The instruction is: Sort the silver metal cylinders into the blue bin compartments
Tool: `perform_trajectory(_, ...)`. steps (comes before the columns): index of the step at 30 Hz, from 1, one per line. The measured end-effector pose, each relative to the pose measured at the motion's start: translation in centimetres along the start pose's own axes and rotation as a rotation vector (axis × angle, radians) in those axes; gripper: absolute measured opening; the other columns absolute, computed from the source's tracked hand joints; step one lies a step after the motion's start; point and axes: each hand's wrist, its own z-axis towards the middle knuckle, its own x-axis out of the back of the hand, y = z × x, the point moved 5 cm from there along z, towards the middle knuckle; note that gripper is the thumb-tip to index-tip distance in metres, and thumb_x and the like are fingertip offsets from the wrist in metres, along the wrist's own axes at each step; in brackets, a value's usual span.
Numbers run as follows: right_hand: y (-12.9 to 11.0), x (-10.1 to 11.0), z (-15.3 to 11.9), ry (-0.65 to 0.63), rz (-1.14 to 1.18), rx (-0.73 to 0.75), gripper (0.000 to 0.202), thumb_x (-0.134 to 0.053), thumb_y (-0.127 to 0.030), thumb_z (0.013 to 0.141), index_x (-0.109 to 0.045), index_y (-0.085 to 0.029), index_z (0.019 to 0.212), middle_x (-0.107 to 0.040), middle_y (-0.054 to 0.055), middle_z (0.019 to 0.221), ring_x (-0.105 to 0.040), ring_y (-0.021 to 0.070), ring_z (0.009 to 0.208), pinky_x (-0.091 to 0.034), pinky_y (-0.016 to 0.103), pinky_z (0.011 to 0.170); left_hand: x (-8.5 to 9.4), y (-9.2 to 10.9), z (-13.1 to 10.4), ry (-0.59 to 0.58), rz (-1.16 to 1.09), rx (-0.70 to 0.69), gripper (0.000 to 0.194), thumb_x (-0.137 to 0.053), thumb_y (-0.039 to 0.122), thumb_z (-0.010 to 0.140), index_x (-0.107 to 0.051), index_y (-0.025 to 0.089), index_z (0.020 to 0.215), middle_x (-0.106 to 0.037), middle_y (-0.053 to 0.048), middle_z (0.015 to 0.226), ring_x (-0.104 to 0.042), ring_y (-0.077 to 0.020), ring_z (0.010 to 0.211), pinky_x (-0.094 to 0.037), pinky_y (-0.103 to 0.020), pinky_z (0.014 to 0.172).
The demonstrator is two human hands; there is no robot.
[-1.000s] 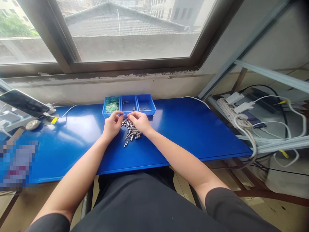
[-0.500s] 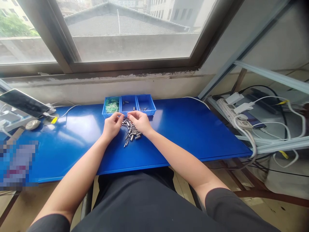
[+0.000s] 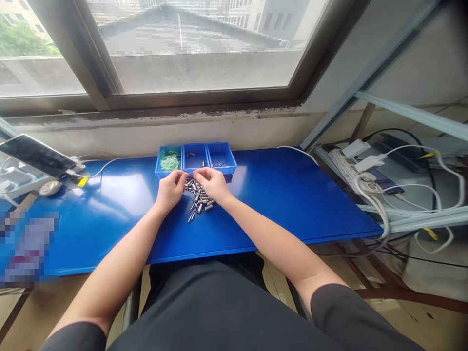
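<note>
My left hand (image 3: 171,189) and my right hand (image 3: 213,184) meet just above a pile of small metal parts (image 3: 199,196), fingertips close together. Both are pinched closed; whatever is between the fingers is too small and hidden to name. The pile mixes short silvery cylinders and thin pointed pieces on the blue table (image 3: 278,195). Right behind the hands stands a blue three-compartment tray (image 3: 222,171). Its left compartment holds green plastic film (image 3: 170,159), the middle one a few small dark cylinders (image 3: 190,155), the right one some thin metal pieces (image 3: 218,165).
At the left, a phone or tablet (image 3: 36,155) leans near a white power strip (image 3: 20,183) and cables. To the right, beyond the table edge, lies another power strip (image 3: 355,168) with plugs among metal frame bars (image 3: 413,112). A window (image 3: 204,73) rises behind the table.
Almost nothing differs. Both hands stay pinched at the same spot above the pile, and the view has shifted very slightly.
</note>
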Motion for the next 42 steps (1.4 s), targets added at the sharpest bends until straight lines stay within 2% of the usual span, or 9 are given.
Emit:
perform_trajectory(5,-0.5,-0.1,-0.2,-0.027,-0.016,0.033,0.027,-0.073,-0.042,0.078,-0.073,-0.018,0.091,-0.076,0.006,0.089,-0.07,0.0171,0.08,-0.057,0.033,0.079,0.1,-0.1,0.1,-0.002,0.041,0.006,0.035,-0.053,0.048,0.096,-0.06,0.021,0.075,-0.057,0.003,0.052,-0.054,-0.0132,0.05,-0.041,-0.026,0.056)
perform_trajectory(9,-0.7,-0.1,-0.4,-0.04,-0.052,0.047,0.026,-0.075,-0.04,0.078,-0.074,-0.019,0.093,-0.077,0.006,0.091,-0.071,0.0186,0.085,-0.058,0.034,0.082,0.1,-0.1,0.1,-0.001,0.007,0.022,0.037,-0.053,0.051,0.096,-0.061,0.021,0.076,-0.057,0.003,0.052,-0.054,-0.013,0.049,-0.042,-0.026,0.056)
perform_trajectory(17,-0.6,0.0,-0.2,-0.023,-0.072,0.051,0.021,-0.072,-0.036,0.081,-0.073,-0.018,0.092,-0.077,0.006,0.09,-0.071,0.0182,0.083,-0.057,0.034,0.081,-0.2,0.2,-0.1,-0.007,-0.039,0.01,0.024,-0.062,0.043,0.091,-0.066,0.02,0.089,-0.059,0.004,0.054,-0.056,-0.012,0.049,-0.044,-0.025,0.057)
perform_trajectory(27,-1.8,-0.1,-0.9,-0.031,-0.173,0.133,0.016,-0.069,-0.033,0.083,-0.073,-0.021,0.092,-0.077,0.004,0.089,-0.071,0.0183,0.083,-0.058,0.033,0.079,-0.3,0.1,-0.1,-0.022,-0.093,0.041,0.025,-0.062,0.043,0.091,-0.069,0.02,0.098,-0.066,0.002,0.059,-0.06,-0.0127,0.05,-0.048,-0.025,0.057)
perform_trajectory(32,-1.9,0.0,-0.8,-0.019,-0.2,0.151,0.017,-0.069,-0.033,0.082,-0.074,-0.02,0.092,-0.077,0.005,0.089,-0.071,0.0187,0.083,-0.057,0.033,0.077,-0.2,0.5,-0.1,-0.019,-0.058,0.01,0.023,-0.062,0.042,0.091,-0.067,0.02,0.087,-0.062,0.003,0.055,-0.057,-0.0117,0.049,-0.045,-0.025,0.056)
perform_trajectory(36,-2.0,-0.2,-0.9,-0.033,-0.221,0.171,0.017,-0.068,-0.033,0.083,-0.075,-0.021,0.092,-0.077,0.004,0.09,-0.07,0.018,0.082,-0.056,0.031,0.075,-0.1,0.9,-0.1,-0.032,-0.007,-0.017,0.031,-0.058,0.044,0.093,-0.064,0.02,0.075,-0.058,0.004,0.052,-0.052,-0.0108,0.048,-0.042,-0.024,0.055)
perform_trajectory(42,-2.5,-0.2,-1.1,-0.04,-0.287,0.23,0.016,-0.066,-0.032,0.088,-0.078,-0.022,0.092,-0.077,0.005,0.094,-0.069,0.0186,0.083,-0.054,0.031,0.072,-0.2,0.7,-0.1,-0.021,-0.069,-0.015,0.033,-0.06,0.049,0.092,-0.069,0.019,0.083,-0.058,0.003,0.053,-0.053,-0.0112,0.048,-0.043,-0.025,0.055)
